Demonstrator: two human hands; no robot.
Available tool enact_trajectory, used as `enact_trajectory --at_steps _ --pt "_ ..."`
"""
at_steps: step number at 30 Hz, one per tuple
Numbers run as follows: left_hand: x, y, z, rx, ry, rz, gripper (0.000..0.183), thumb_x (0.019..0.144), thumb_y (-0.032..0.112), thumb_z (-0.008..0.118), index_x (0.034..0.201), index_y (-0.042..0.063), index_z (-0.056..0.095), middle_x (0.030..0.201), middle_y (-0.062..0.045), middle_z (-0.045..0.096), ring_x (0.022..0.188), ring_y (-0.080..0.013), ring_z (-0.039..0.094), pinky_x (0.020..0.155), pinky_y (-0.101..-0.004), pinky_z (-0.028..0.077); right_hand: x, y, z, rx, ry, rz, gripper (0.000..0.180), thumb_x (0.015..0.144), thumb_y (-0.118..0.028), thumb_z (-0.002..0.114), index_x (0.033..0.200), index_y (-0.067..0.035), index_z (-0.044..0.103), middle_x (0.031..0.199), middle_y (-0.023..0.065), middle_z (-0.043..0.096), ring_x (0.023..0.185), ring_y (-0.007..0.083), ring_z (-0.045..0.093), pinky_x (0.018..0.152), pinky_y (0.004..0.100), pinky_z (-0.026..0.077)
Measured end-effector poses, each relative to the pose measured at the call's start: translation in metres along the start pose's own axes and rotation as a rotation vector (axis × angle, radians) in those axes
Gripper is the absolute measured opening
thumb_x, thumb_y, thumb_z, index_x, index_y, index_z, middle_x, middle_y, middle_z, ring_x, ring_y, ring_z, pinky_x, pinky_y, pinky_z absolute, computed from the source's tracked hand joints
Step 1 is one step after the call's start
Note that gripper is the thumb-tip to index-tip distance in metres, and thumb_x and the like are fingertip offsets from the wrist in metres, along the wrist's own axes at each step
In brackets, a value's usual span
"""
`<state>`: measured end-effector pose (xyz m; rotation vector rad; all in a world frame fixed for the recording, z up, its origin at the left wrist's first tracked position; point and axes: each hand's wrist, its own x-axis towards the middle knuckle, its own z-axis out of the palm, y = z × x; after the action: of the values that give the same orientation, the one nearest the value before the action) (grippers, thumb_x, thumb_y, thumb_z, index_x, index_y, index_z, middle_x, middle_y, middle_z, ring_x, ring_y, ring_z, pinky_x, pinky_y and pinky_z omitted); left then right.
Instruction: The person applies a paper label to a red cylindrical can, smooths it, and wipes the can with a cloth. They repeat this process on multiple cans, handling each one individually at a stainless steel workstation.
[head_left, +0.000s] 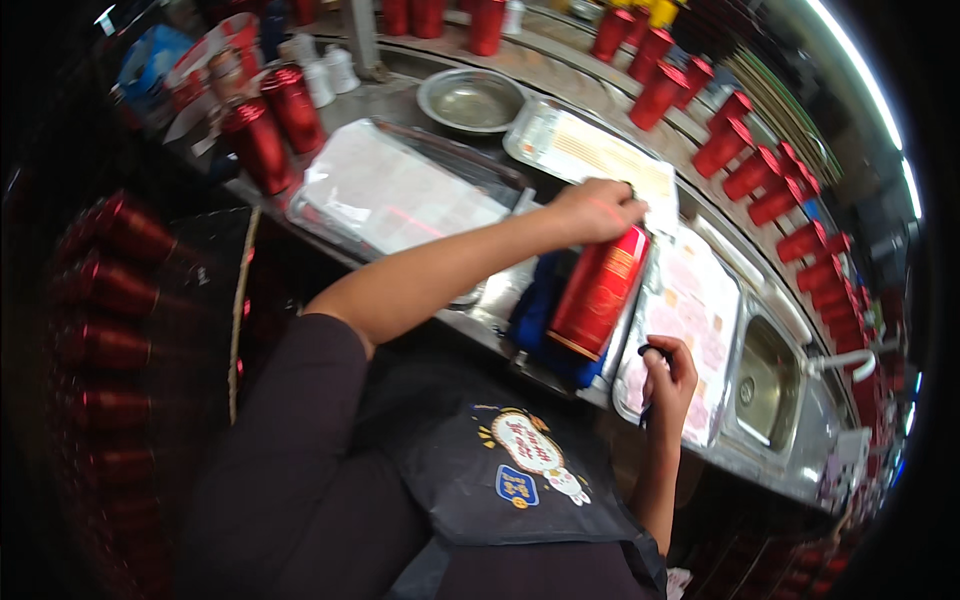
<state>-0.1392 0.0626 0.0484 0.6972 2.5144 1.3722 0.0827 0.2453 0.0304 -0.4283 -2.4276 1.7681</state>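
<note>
A shiny red metal cylinder (600, 296) with gold printing lies slanted on a blue cloth (534, 315) at the counter's front edge. My left hand (596, 210) grips its far end, the arm reaching across a tray (300, 214) of white sheets. Beside the cylinder's near end, my right hand (673, 382) is raised with curled fingers. Something black covers or sits at a fingertip of each hand. Whether the right hand holds anything is unclear. Under and beyond that hand lies a metal tray (621, 397) with pink-patterned sheets (690, 322).
A metal bowl (472, 101) of liquid and a tray of yellow-striped sheets (600, 154) stand at the back. To the right is a sink (766, 382) with a white faucet (847, 364). Red cylinders (724, 146) line the shelf; others (259, 146) stand at left.
</note>
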Motion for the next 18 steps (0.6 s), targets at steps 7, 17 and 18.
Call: enact_trajectory --at_steps 7,17,18 --pt "0.036 -0.009 0.046 -0.116 0.070 -0.039 0.066 0.097 0.049 0.051 0.127 -0.010 0.046 0.111 -0.035 0.066 0.107 -0.0484 0.065 0.096 -0.0505 0.050 0.016 0.017 0.062 -0.399 0.047 -0.428 0.076 0.072 -0.013 0.089 0.134 -0.002 0.046 0.115 0.0166 0.063 0.102 0.0318 0.065 0.091 0.0399 0.051" --pt "-0.155 -0.008 -0.134 -0.458 0.298 0.120 0.033 0.079 0.023 0.082 0.089 -0.005 0.070 0.086 -0.012 0.073 0.080 -0.0144 0.068 0.073 -0.0316 0.053 0.028 -0.037 0.051 -0.314 -0.507 -0.892 0.101 0.056 -0.010 0.098 0.141 -0.001 0.044 0.121 0.0109 0.059 0.057 0.0061 0.049 0.048 0.0197 0.036" --pt "-0.191 0.003 -0.153 -0.298 0.363 0.079 0.031 0.081 0.022 0.082 0.089 -0.004 0.070 0.084 -0.011 0.072 0.079 -0.0131 0.066 0.072 -0.0317 0.052 0.032 -0.041 0.060 -0.298 -0.533 -0.957 0.100 0.056 -0.011 0.098 0.141 0.000 0.045 0.121 0.0112 0.060 0.056 0.0060 0.048 0.048 0.0202 0.036"
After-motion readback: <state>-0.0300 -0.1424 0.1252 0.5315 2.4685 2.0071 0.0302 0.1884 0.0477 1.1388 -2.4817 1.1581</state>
